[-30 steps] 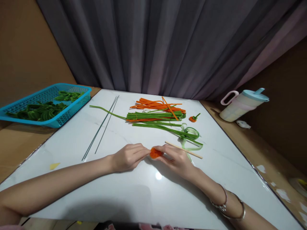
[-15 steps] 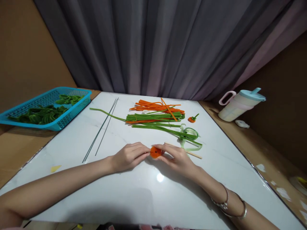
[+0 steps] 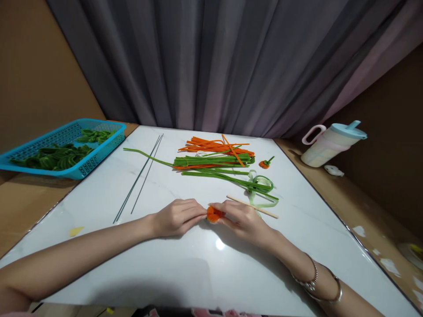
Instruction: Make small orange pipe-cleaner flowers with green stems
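Between both hands, near the middle of the table, is a small fuzzy orange pipe-cleaner ball (image 3: 214, 214) with a dark hole at its centre. My left hand (image 3: 180, 217) pinches its left side with thumb and fingertips. From the right, my right hand (image 3: 243, 219) curls thumb and fingers round it. Some green shows at its lower left edge. A thin wooden stick (image 3: 269, 213) lies just beyond my right hand. Behind are green pipe cleaners (image 3: 211, 161) and orange pipe cleaners (image 3: 211, 144). A small finished orange piece with a green stem (image 3: 264, 164) lies to their right.
A roll of green tape (image 3: 269, 181) lies right of the green pipe cleaners. Thin dark wires (image 3: 139, 178) lie to the left. A blue basket (image 3: 79, 171) holds green pipe-cleaner pieces. A lidded tumbler (image 3: 325, 145) stands at the right; a yellow scrap (image 3: 76, 231) lies front left.
The orange ball has turned slightly and dropped a little in my hands, and green now shows at its edge. My right fingers have shifted, uncovering more of the wooden stick.
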`<state>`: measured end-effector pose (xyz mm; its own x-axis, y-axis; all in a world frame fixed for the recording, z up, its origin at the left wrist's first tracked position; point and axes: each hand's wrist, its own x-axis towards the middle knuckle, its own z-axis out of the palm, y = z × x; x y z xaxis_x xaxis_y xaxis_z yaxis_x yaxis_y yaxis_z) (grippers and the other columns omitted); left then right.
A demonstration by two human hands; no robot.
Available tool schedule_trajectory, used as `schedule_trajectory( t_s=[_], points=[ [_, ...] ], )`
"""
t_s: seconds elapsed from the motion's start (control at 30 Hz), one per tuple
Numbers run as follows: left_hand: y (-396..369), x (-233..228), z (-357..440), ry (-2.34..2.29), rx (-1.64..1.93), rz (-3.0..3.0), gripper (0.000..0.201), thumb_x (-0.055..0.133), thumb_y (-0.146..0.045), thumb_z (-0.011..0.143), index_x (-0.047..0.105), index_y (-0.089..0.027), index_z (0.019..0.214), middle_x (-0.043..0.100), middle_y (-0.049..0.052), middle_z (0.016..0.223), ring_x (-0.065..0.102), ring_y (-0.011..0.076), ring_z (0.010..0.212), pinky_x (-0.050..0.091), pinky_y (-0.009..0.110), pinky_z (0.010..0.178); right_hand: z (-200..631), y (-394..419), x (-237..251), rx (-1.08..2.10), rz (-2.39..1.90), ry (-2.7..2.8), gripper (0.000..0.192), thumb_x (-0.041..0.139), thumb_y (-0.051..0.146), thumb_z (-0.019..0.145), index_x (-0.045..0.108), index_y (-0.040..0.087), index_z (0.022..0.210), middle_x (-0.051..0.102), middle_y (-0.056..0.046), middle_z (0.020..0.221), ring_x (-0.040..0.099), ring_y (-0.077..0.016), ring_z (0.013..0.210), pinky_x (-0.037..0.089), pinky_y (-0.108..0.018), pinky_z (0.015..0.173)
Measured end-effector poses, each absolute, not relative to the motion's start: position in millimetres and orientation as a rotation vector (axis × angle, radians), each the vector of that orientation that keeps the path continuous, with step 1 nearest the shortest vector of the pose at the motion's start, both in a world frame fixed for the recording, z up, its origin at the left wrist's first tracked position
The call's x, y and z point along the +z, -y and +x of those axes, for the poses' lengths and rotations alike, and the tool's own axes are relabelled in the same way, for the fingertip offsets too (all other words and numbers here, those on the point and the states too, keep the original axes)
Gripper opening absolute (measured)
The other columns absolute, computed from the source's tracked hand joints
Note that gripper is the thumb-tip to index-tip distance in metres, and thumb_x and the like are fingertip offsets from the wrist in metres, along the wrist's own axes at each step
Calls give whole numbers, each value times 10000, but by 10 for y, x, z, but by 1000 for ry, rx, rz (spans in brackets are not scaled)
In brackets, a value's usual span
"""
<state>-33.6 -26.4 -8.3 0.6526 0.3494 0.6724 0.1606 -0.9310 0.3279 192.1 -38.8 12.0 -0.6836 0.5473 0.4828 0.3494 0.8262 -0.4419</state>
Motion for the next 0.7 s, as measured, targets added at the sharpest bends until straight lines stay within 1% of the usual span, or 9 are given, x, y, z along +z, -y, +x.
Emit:
schedule_trajectory(
  t_s=[0.1, 0.17, 0.23, 0.3, 0.4, 0.47, 0.57, 0.7],
  points=[
    [294, -60, -313, -581, 1083, 2398, 165, 519, -134, 857, 603, -114, 997, 668, 97, 830, 590, 132, 654, 513, 254, 571, 1919, 397, 130, 397, -715, 2368, 234, 494, 173, 906, 517, 142, 1137, 671, -96, 894, 603, -159, 723, 513, -299, 644],
    [312, -28, -282, -748, 993, 2076, 159, 516, -215, 872, 609, -116, 955, 659, 73, 778, 564, 103, 561, 489, 218, 494, 1918, 403, 136, 388, -766, 2339, 224, 514, 186, 896, 515, 147, 1116, 665, -93, 884, 601, -158, 724, 510, -292, 641],
    [321, 5, -249, -844, 880, 1702, 238, 484, -312, 897, 603, -108, 927, 636, 42, 682, 541, 89, 480, 457, 196, 421, 1916, 402, 137, 393, -786, 2325, 190, 520, 199, 892, 519, 156, 1078, 658, -82, 872, 600, -150, 714, 506, -277, 628],
    [327, 31, -220, -885, 794, 1447, 293, 509, -379, 882, 595, -105, 943, 622, 23, 648, 524, 80, 443, 452, 193, 405, 1913, 396, 129, 388, -770, 2330, 164, 509, 210, 897, 525, 153, 1050, 648, -75, 836, 596, -144, 691, 498, -261, 599],
    [351, 57, -191, -919, 759, 1308, 325, 649, -373, 785, 591, -122, 983, 645, 28, 765, 545, 70, 484, 489, 200, 451, 1903, 386, 99, 371, -747, 2349, 177, 514, 223, 900, 534, 130, 1050, 628, -71, 783, 591, -145, 674, 494, -251, 577],
    [380, 76, -175, -919, 751, 1269, 353, 697, -348, 740, 586, -129, 995, 646, 31, 814, 576, 84, 533, 503, 208, 470, 1896, 385, 82, 382, -741, 2355, 191, 518, 208, 899, 529, 124, 1070, 635, -80, 807, 597, -148, 701, 503, -254, 596],
    [413, 105, -156, -905, 755, 1227, 361, 702, -331, 733, 580, -124, 1002, 647, 31, 787, 612, 113, 587, 516, 223, 501, 1899, 389, 92, 437, -748, 2350, 233, 522, 201, 897, 506, 137, 1120, 653, -98, 909, 612, -158, 776, 525, -279, 661],
    [403, 109, -147, -888, 815, 1191, 310, 694, -302, 744, 610, -119, 980, 670, 46, 820, 620, 96, 604, 532, 226, 579, 1943, 387, 155, 516, -837, 2337, 284, 553, 246, 880, 508, 160, 1146, 649, -112, 1022, 630, -180, 880, 545, -325, 742]
  ],
)
